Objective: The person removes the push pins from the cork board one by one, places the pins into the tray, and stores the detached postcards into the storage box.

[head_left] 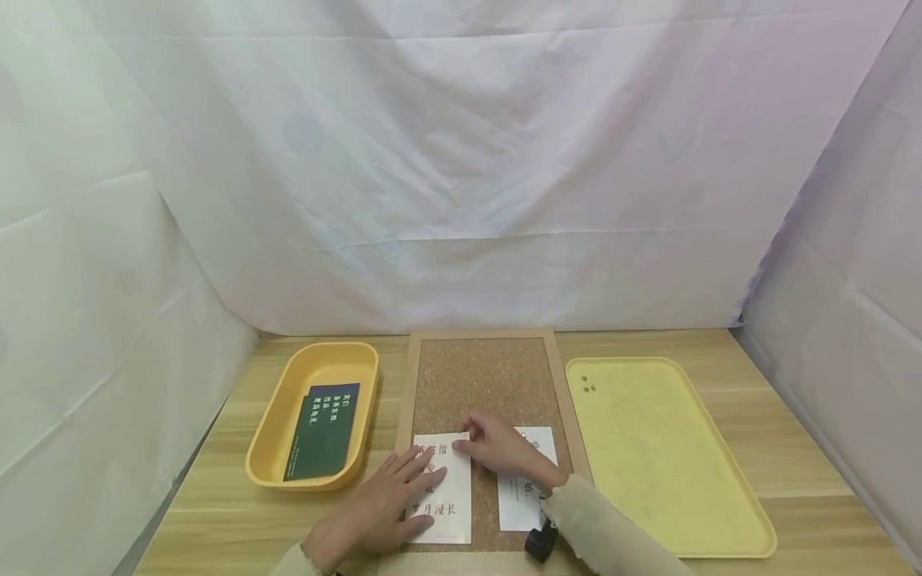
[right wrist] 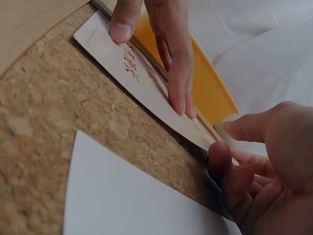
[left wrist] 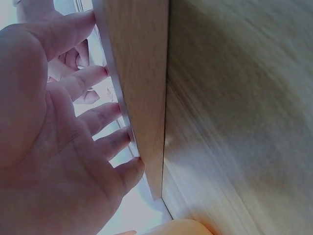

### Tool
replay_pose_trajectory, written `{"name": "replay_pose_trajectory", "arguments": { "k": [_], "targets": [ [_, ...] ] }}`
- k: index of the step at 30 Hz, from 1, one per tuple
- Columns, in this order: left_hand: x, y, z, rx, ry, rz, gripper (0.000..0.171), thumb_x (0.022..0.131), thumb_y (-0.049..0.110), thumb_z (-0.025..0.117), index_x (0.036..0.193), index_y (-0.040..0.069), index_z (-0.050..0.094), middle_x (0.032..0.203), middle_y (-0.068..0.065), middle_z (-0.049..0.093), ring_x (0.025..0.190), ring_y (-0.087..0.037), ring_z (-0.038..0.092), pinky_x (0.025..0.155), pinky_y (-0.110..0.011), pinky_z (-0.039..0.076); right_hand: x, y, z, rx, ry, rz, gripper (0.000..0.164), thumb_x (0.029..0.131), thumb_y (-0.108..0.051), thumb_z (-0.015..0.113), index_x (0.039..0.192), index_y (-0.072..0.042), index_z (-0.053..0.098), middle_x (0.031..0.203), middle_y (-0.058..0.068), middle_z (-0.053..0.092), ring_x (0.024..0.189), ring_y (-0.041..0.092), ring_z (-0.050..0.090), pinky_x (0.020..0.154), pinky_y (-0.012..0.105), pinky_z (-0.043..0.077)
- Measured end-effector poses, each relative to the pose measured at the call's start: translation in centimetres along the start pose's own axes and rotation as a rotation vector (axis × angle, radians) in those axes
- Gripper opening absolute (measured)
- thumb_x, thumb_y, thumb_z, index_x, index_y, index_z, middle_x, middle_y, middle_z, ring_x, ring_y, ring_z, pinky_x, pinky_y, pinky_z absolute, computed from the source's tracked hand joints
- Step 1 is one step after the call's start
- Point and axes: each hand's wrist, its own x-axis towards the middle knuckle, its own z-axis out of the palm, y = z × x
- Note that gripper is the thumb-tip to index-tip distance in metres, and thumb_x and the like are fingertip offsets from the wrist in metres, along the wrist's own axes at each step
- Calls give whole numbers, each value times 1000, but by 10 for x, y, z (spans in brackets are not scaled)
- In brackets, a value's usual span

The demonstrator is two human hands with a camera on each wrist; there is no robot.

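Nearest, the left hand lies palm down with its fingers spread, their tips resting on a white printed card at the seven o'clock of a wood-framed cork board. The right hand has its fingers bent at that card's one o'clock corner (I cannot tell whether they pinch anything small there). At the board's five o'clock, partly under the right forearm, lies a second white card. To nine o'clock on the wood-grain desk stands a yellow-orange bin, holding a dark green card with white writing and a blue one peeking out behind it. To three o'clock sits a flat yellow tray, three tiny studs near its ten o'clock corner. At twelve, behind everything, hangs creased white cloth.
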Motion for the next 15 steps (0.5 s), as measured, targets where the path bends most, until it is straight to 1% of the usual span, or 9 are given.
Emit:
{"name": "replay_pose_trajectory", "arguments": {
  "k": [2,5,9,15],
  "targets": [
    [0,0,0,0,5,0,58,92,45,51,144,24,37,152,-9,29,140,-32,22,111,-55,22,0,1,0,41,-13,8,22,90,-29,62,106,-14,59,64,2,59,46,13,55,40,22,41],
    [-1,0,0,-10,6,-5,58,92,45,52,144,24,36,152,-8,28,141,-32,21,111,-54,21,0,3,2,96,-18,31,19,91,-27,60,107,-16,58,60,4,60,42,14,54,37,21,39],
    [-1,0,0,-25,14,-4,59,91,44,54,144,24,37,152,-8,29,140,-32,22,111,-55,20,1,8,3,149,-10,46,17,91,-25,61,106,-18,59,61,3,60,42,14,54,36,21,40],
    [0,0,0,-31,39,5,59,90,44,56,142,22,39,152,-9,29,140,-33,23,111,-55,20,1,12,2,192,-31,18,23,87,-22,65,110,-20,62,64,2,59,45,13,53,38,23,43]
  ]
}}
